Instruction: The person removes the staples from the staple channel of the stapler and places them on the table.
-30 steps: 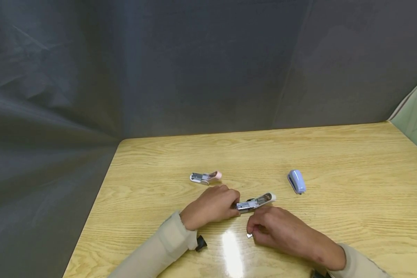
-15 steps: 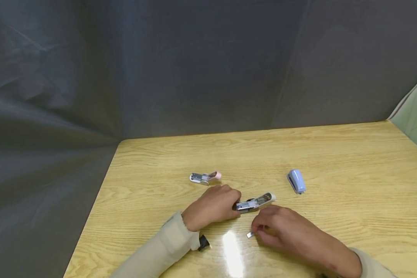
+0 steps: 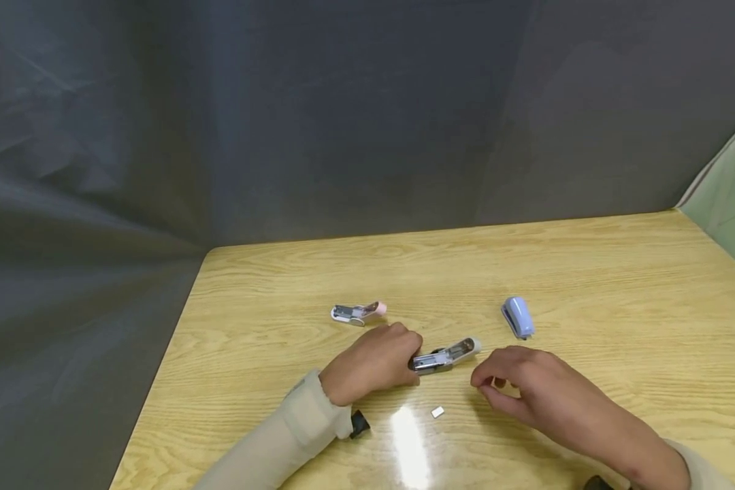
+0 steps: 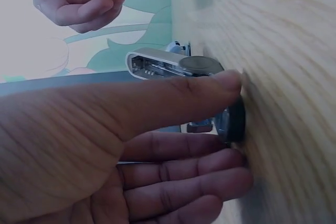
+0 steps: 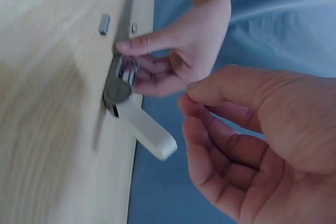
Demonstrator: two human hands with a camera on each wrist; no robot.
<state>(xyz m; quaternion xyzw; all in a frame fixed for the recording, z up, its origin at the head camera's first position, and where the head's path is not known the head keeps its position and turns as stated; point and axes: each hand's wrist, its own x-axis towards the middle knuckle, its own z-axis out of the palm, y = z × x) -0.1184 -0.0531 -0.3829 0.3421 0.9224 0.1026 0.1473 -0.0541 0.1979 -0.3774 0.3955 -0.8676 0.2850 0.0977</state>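
My left hand pinches the near end of an opened stapler with a grey base and white top. Its thumb lies along one side of the base in the left wrist view, fingers on the other. The top is swung far back on its round hinge. On the table in front lies a short silver staple strip, touched by neither hand. My right hand hovers right of the stapler, apart from it. Its fingers are loosely curled, thumb tip against the index finger; nothing shows between them.
Behind the left hand lies another opened stapler, pink and white. A closed lilac stapler sits further right. The wood-grain table ends at a dark sheet at the back and left.
My right hand has let go of the staple strip and moved up and right, leaving the strip on the table. The left hand keeps its grip on the stapler.
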